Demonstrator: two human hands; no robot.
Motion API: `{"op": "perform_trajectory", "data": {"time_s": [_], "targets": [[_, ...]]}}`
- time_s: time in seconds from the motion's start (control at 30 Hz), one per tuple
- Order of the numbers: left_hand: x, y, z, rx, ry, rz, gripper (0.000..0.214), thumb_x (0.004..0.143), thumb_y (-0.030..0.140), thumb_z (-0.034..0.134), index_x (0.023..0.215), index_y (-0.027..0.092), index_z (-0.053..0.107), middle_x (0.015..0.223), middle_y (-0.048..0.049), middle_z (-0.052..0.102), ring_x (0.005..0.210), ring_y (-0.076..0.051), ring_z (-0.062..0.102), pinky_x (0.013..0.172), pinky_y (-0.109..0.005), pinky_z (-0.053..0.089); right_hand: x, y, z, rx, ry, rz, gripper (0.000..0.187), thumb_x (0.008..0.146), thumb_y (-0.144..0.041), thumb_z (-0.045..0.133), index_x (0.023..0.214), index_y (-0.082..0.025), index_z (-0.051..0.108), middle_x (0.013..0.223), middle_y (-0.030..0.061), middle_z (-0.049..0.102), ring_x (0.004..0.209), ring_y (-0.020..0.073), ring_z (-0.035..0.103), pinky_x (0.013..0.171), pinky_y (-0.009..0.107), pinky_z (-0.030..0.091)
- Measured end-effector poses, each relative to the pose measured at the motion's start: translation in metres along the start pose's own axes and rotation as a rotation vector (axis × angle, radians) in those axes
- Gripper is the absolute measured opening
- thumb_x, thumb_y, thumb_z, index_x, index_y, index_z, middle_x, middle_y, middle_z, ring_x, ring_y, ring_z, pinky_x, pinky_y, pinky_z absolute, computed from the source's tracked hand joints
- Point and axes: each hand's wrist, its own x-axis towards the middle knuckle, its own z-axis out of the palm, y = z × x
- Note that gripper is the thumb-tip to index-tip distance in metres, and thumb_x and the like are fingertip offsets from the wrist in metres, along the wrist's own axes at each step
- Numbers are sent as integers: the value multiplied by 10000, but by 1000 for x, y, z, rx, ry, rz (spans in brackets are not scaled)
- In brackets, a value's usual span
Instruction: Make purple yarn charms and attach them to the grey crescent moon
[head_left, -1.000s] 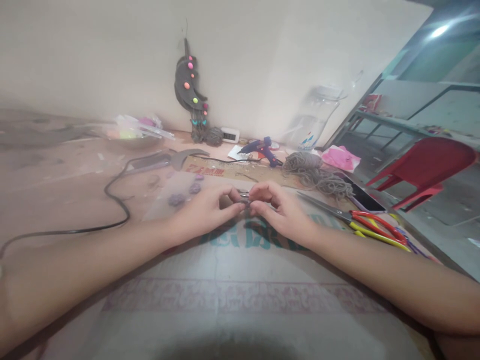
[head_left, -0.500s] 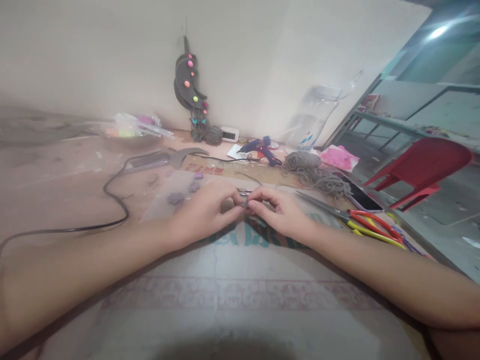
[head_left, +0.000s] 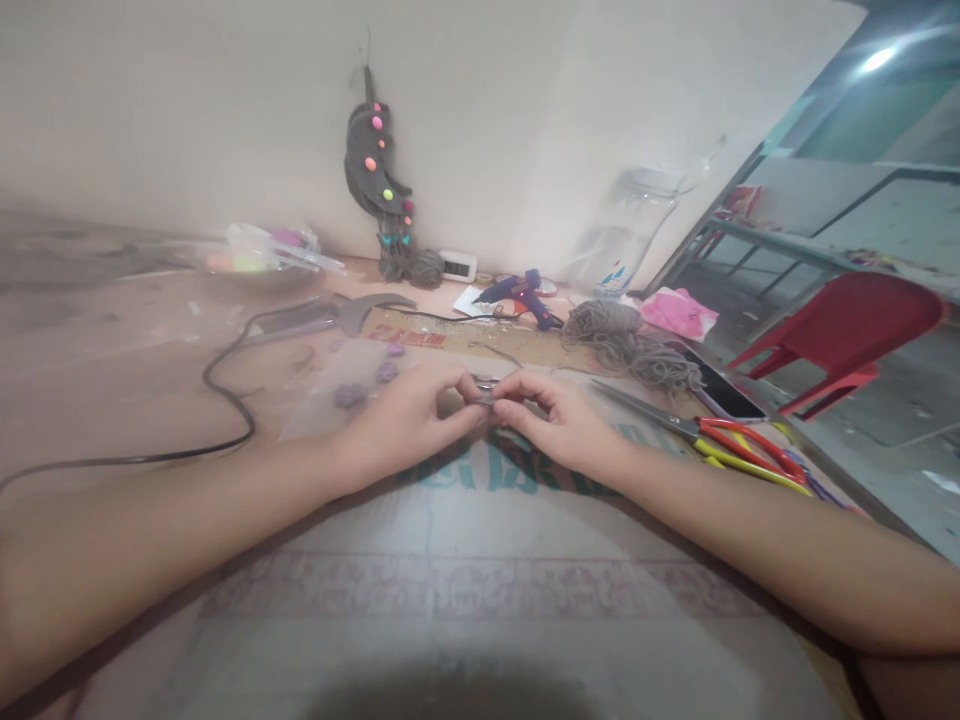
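Observation:
At the middle of the work surface, my left hand (head_left: pixel 420 415) and my right hand (head_left: pixel 555 418) meet fingertip to fingertip. Both are closed in a pinch on a small greyish piece (head_left: pixel 487 401), mostly covered by the fingers and too small to name. Just behind the fingertips lies a thin shiny metal item (head_left: pixel 486 382), partly hidden. Left of my left hand, small purple flower-like pieces (head_left: pixel 349 395) rest on the translucent sheet (head_left: pixel 322 420). Scissors (head_left: pixel 679 425) with red and yellow handles lie to the right of my right hand.
Grey yarn (head_left: pixel 630 345) and a phone (head_left: pixel 724 385) lie at the right. A blue glue gun (head_left: pixel 521 295) and a clear bottle (head_left: pixel 630 235) are at the back. A black cord (head_left: pixel 225 380) crosses the left side. Beyond the table stands a red chair (head_left: pixel 847 330).
The view has shifted very slightly. Both hands keep their pinch at nearly the same spot, and nothing else has visibly moved.

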Motion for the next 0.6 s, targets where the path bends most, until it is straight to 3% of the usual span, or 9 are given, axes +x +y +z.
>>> {"op": "perform_trajectory", "data": {"time_s": [0.2,0.37,0.6], "targets": [[-1,1,0,7,-15,16,202,904,392,592,838,204,630,881,-17,704,878,-193,634,824,-325,449,0,-1,0,-51,6,-48,118,895,-263,568,853,-192,652,797,17,705,719,141,636,664,254,505],[0,0,0,-4,-22,-11,200,908,389,576,831,211,626,892,-15,708,887,-199,638,827,-331,456,-1,0,-1,24,-24,-14,203,945,-330,515,891,-180,641,814,29,700,742,144,649,682,263,524],[0,0,0,-18,-21,-32,185,897,387,586,833,219,627,881,-9,709,886,-205,639,820,-331,469,-1,2,2,9,12,-6,117,901,-287,575,889,-196,647,820,18,704,711,139,655,651,258,536]]}}
